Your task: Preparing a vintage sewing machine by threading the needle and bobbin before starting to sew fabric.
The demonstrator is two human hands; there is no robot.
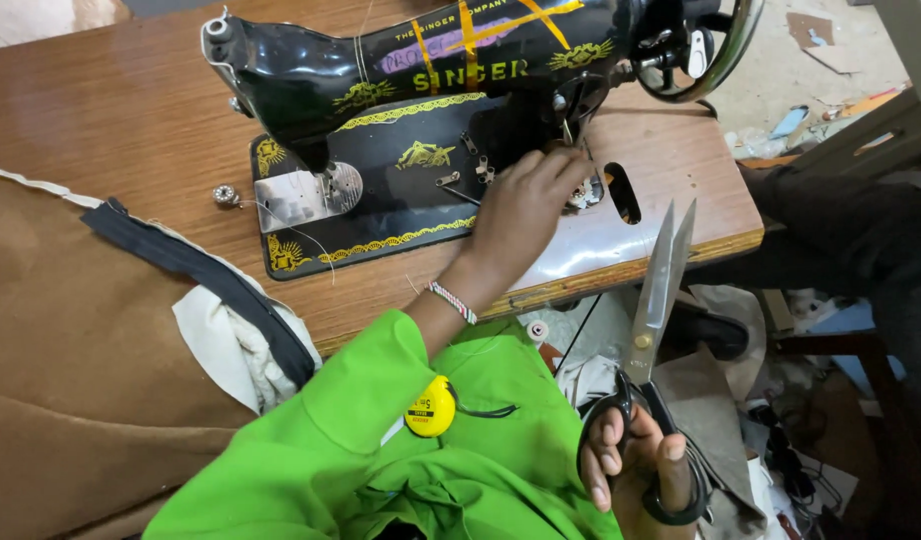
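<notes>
Nothing sits under the needle yet: the left hand (521, 205) fingers the black sewing machine (421, 110) near the desk's right edge, while the right hand (636, 470) grips open scissors (653, 330) over green cloth (381, 460)

One sewing machine (411, 110), one scissors (653, 330), one tape measure (430, 408), one bobbin (226, 194)

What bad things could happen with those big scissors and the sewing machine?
The right hand holds the scissors with the blades open and pointing up; they might nick something if they swing. The left hand reaches in by the sewing machine, where its fingertips could get pinched. The yellow tape measure sits loose on the green cloth and may roll off.
</notes>
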